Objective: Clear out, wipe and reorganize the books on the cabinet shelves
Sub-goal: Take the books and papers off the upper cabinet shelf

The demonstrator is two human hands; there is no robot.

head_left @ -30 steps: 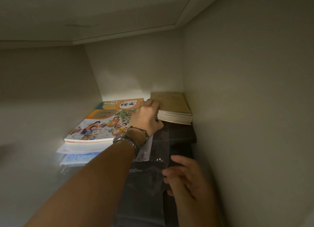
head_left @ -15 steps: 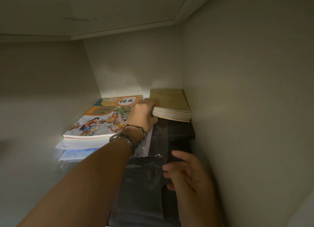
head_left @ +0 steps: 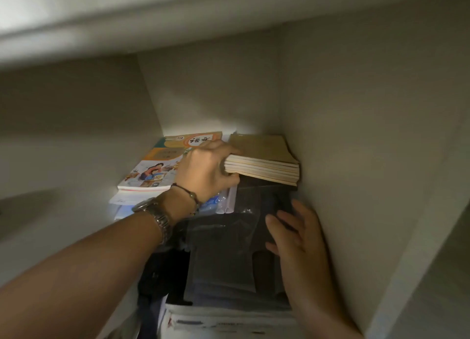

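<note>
The left hand (head_left: 207, 171) is reaching deep into the cabinet and is gripping the near left corner of a stack of thin brown books (head_left: 264, 158). The thumb is lying on the top cover and the other fingers are curling under the stack's edge, so the hand is clamped on the stack. A metal watch (head_left: 152, 215) and a thin bead bracelet (head_left: 188, 195) are sitting on that wrist.

The stack of thin brown books is lying flat at about 1 o'clock from the hand, in the back right corner of the shelf, touching the right wall (head_left: 368, 160). Its long side is running from front to back, and its page edges are facing the person.

At 10 o'clock from the left hand, a colorful picture book (head_left: 157, 163) is lying flat on some white papers (head_left: 127, 199). Its long side is also running front to back, and its title is at the far end.

The right hand (head_left: 295, 234) is at about 5 o'clock from the stack, near the right wall. Its fingers are spread apart and are resting flat on a dark bundle in clear plastic (head_left: 229, 249). It is holding nothing.
</note>
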